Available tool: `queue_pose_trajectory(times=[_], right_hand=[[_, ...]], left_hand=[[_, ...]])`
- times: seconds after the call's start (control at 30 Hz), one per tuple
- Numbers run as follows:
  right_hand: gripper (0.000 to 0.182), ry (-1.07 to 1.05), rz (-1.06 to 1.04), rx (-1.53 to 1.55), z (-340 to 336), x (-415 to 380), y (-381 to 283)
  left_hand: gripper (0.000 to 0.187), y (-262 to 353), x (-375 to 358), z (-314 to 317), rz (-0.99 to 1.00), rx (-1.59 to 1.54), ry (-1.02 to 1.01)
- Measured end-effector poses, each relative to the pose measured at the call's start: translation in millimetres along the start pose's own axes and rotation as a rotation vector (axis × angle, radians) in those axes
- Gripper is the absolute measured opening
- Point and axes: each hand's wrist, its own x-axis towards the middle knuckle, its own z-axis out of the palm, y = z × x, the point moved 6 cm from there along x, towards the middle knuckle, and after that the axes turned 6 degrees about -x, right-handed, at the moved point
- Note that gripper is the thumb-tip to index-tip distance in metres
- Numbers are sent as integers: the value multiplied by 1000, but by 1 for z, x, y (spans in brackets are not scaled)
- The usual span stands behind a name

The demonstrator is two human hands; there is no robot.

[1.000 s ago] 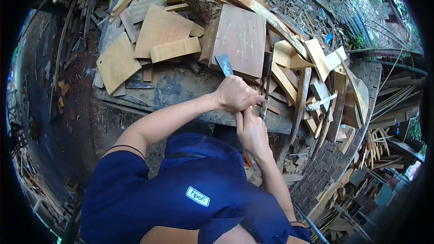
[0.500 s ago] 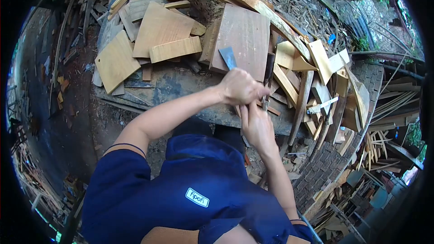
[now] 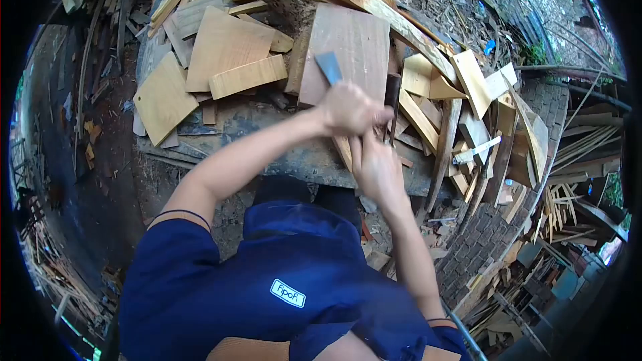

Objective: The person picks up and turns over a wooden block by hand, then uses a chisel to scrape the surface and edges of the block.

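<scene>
My left hand is closed around a flat blue-grey metal blade, whose wide end sticks out above the fist over a thick brown board. Just below and touching it is my right hand, with its fingers closed up against the left one; what they hold is hidden. A dark upright bar stands beside the board, close to the left thumb. Both hands are slightly blurred, over the front part of the worn workbench.
Flat wood pieces lie left of the board, a narrow block on top. A long beam slants behind. Cut wood and a white-wrapped piece crowd the right side. Scrap litters the ground.
The view has shifted a little, so the bench and boards appear slightly further left. My hands remain together, with the blade still in the left one and tilted slightly differently.
</scene>
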Motion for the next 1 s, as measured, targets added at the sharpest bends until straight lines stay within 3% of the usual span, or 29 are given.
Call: queue_pose_trajectory(times=[0.03, 0.1, 0.17, 0.2, 0.27, 0.33, 0.37, 0.4, 0.43, 0.5, 0.57, 0.6, 0.67, 0.77, 0.8, 0.9, 1.0], right_hand=[[33, -43, 27, -69, 2, 22, 2], [33, 7, 17, -16, -15, 64, -10], [35, 39, 2, 8, -19, 93, -12], [35, 47, -8, 2, -17, 92, -9], [36, 4, 27, -20, -16, 80, -6], [36, -47, 36, -17, -8, 39, 0], [36, -49, 5, 3, -1, 18, 7], [35, -66, 0, 18, -2, -5, 9], [34, -80, -7, 33, -4, -17, 8], [33, -91, -3, 11, -9, -10, 3], [31, -40, -25, 9, -9, 15, -2], [31, 3, -27, -13, -9, 38, -5], [35, -34, 20, -25, -19, 80, -19], [36, 44, -70, 27, -23, 99, -17], [35, 6, -26, -3, -20, 90, -15], [34, -73, 5, 55, -11, 42, -3], [35, -106, 10, 19, -10, 26, -7]], left_hand=[[52, -10, 11, -16, 57, -6, 151], [57, -50, 38, -27, 53, 37, 146], [61, -82, 54, -37, -71, -4, 96], [61, -75, 54, -41, -71, -3, 95], [64, -57, 50, -35, -215, -14, -127], [58, -30, 26, -7, 56, 54, 115], [52, -11, 17, 2, -71, 39, -98], [46, 11, 3, 4, 25, -57, 55], [40, 23, -3, 8, 2, -83, -22], [57, 24, -3, 4, 56, -98, 77], [54, -2, 12, -5, 126, -38, 152], [36, -23, 22, -16, 86, 83, 54], [43, -72, 45, -27, -86, 85, -17], [51, -79, 54, -49, -34, -31, 93], [58, -88, 51, -30, -170, 0, -54], [55, -29, 24, -16, 17, 84, 50], [53, -13, 13, -16, 41, -121, 74]])
